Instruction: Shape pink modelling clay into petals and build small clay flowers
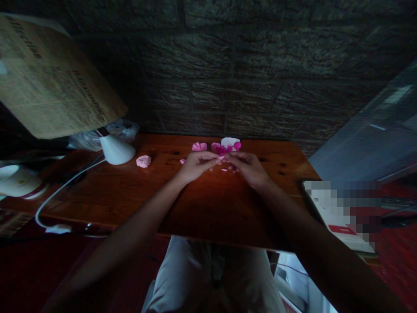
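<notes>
A: I direct this from far away. What is gripped now?

B: My left hand (200, 167) has its fingertips closed on a small pink piece (221, 158), and my right hand (248, 167) seems to pinch the same piece from the other side. How the lower fingers lie, I cannot tell.

A: The piece looks thin and soft to me. How do I handle it well?

B: I think I should press lightly, only with the tips, and make small moves with both hands together, so it does not tear.

A: What is near?

B: Just beyond the fingertips is a dark pink flower (219, 148), with a white sheet (230, 141) to its right. On my near side lies a pink scrap (224, 170); I should not sweep it away.
</notes>
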A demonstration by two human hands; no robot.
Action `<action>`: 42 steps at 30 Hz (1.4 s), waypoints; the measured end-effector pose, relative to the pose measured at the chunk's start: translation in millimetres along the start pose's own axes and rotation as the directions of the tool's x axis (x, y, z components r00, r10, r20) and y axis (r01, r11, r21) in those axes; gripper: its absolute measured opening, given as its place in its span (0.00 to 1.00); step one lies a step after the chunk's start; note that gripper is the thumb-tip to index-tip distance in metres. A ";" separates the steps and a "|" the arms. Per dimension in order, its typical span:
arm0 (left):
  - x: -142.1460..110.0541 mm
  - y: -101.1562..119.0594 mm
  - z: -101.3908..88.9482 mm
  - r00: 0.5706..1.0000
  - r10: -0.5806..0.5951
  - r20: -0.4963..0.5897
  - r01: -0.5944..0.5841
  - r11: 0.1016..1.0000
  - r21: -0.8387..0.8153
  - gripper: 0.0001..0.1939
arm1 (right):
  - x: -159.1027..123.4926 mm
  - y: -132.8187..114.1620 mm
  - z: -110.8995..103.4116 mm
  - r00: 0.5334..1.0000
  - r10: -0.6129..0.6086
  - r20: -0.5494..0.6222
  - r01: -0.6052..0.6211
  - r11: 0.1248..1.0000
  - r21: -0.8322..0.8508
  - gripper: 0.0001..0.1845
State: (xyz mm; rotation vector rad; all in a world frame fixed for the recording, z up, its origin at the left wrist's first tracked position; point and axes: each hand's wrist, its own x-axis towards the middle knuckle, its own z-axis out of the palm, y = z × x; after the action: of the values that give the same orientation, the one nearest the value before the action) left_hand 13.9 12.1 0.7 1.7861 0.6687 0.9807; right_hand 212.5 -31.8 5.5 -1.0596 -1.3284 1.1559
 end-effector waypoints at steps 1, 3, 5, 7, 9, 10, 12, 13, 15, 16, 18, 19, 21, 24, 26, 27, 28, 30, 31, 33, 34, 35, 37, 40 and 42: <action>-0.1 -0.7 0.5 1.000 0.000 0.002 0.000 1.000 -0.002 0.11 | -0.1 -0.3 0.1 1.000 -0.005 0.001 0.005 1.000 0.000 0.22; 0.0 -2.5 1.8 1.000 0.009 0.002 -0.009 1.000 -0.016 0.12 | -0.1 -0.7 0.5 1.000 -0.020 0.000 0.020 1.000 -0.003 0.22; 0.4 -4.9 2.7 1.000 0.028 0.000 -0.028 0.999 -0.033 0.14 | 0.2 -0.4 0.9 1.000 -0.031 -0.004 0.031 0.999 -0.009 0.23; 1.0 -7.3 3.0 0.999 0.046 -0.007 -0.046 0.998 -0.040 0.16 | 0.6 0.3 1.2 0.999 -0.037 -0.017 0.036 0.999 -0.012 0.23; 1.5 -8.9 2.9 0.998 0.055 -0.016 -0.056 0.998 -0.030 0.17 | 1.0 1.2 1.3 0.999 -0.040 -0.027 0.039 0.999 -0.013 0.23; 1.7 -9.4 2.9 0.998 0.059 -0.018 -0.060 0.998 -0.021 0.17 | 1.1 1.6 1.2 0.999 -0.040 -0.027 0.040 0.999 -0.015 0.23; 1.8 -9.6 3.0 0.997 0.070 -0.019 -0.070 0.998 -0.004 0.15 | 1.4 2.4 0.9 0.999 -0.035 -0.024 0.035 0.999 -0.024 0.23; 1.9 -9.4 3.1 0.997 0.074 -0.018 -0.074 0.997 0.000 0.14 | 1.4 2.6 0.8 0.999 -0.029 -0.022 0.028 0.999 -0.029 0.23; 1.9 -8.7 3.2 0.997 0.074 -0.017 -0.074 0.997 0.002 0.12 | 1.3 2.9 0.7 1.000 -0.015 -0.021 0.014 0.999 -0.039 0.24; 2.0 -8.2 3.1 0.997 0.070 -0.017 -0.070 0.998 0.005 0.11 | 1.2 3.0 0.6 1.000 -0.011 -0.019 0.010 0.999 -0.040 0.24; 2.1 -7.1 2.5 0.998 0.057 -0.011 -0.057 0.998 0.012 0.11 | 1.0 3.2 0.4 1.000 -0.013 -0.012 0.013 0.999 -0.034 0.23; 2.1 -6.5 2.0 0.999 0.052 -0.009 -0.052 0.999 0.010 0.11 | 1.1 3.3 0.1 1.000 -0.019 -0.011 0.019 0.999 -0.029 0.23; 2.1 -5.1 1.1 0.999 0.043 -0.007 -0.043 0.999 0.000 0.11 | 1.3 3.8 -0.8 0.999 -0.035 -0.019 0.035 0.999 -0.021 0.22; 1.9 -2.9 0.1 1.000 0.020 0.004 -0.020 1.000 -0.002 0.11 | 1.5 3.6 -2.8 0.998 -0.057 -0.022 0.057 0.998 -0.021 0.19; 1.8 -1.7 -0.1 1.000 0.001 0.014 -0.001 1.000 0.003 0.12 | 1.0 2.5 -3.7 0.998 -0.067 0.006 0.068 0.997 -0.027 0.18; 1.8 -1.2 -0.2 1.000 -0.006 0.016 0.006 1.000 -0.002 0.12 | 0.5 1.6 -3.9 0.997 -0.071 0.027 0.072 0.997 -0.028 0.18; 1.8 -0.7 -0.3 1.000 -0.014 0.020 0.014 1.000 -0.007 0.13 | -0.1 0.8 -3.9 0.996 -0.075 0.048 0.077 0.997 -0.027 0.18; 1.8 0.1 -0.4 0.999 -0.027 0.032 0.028 0.999 -0.020 0.13 | -1.0 -0.5 -3.7 0.994 -0.085 0.070 0.087 0.996 -0.022 0.18; 1.8 0.5 -0.5 0.999 -0.031 0.038 0.032 0.999 -0.025 0.13 | -1.3 -0.8 -3.6 0.993 -0.090 0.072 0.091 0.996 -0.020 0.18; 1.6 1.3 -0.8 0.998 -0.034 0.046 0.035 0.999 -0.030 0.13 | -1.4 -0.9 -3.6 0.993 -0.096 0.073 0.098 0.995 -0.026 0.18; 1.4 1.7 -0.9 0.998 -0.034 0.047 0.036 0.999 -0.032 0.13 | -1.3 -0.9 -3.8 0.992 -0.097 0.076 0.100 0.994 -0.033 0.18; 1.3 2.0 -1.0 0.998 -0.036 0.047 0.038 0.999 -0.034 0.14 | -1.1 -0.8 -4.0 0.992 -0.097 0.083 0.101 0.994 -0.040 0.18; 0.9 2.5 -1.0 0.998 -0.043 0.053 0.045 0.998 -0.036 0.15 | -0.8 -0.7 -4.8 0.991 -0.095 0.099 0.100 0.994 -0.049 0.18; 0.7 2.8 -0.7 0.997 -0.039 0.071 0.042 0.998 -0.038 0.15 | -0.5 -0.4 -5.6 0.988 -0.095 0.120 0.101 0.994 -0.043 0.18; 0.6 2.8 -0.4 0.997 -0.028 0.075 0.031 0.999 -0.035 0.15 | -0.5 0.2 -5.3 0.987 -0.093 0.127 0.099 0.994 -0.037 0.18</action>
State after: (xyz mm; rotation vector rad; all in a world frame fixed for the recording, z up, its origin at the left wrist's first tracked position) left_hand 14.0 11.7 3.5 1.7673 0.6254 0.8962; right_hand 217.8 -31.8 5.2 -0.9558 -1.4931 1.1410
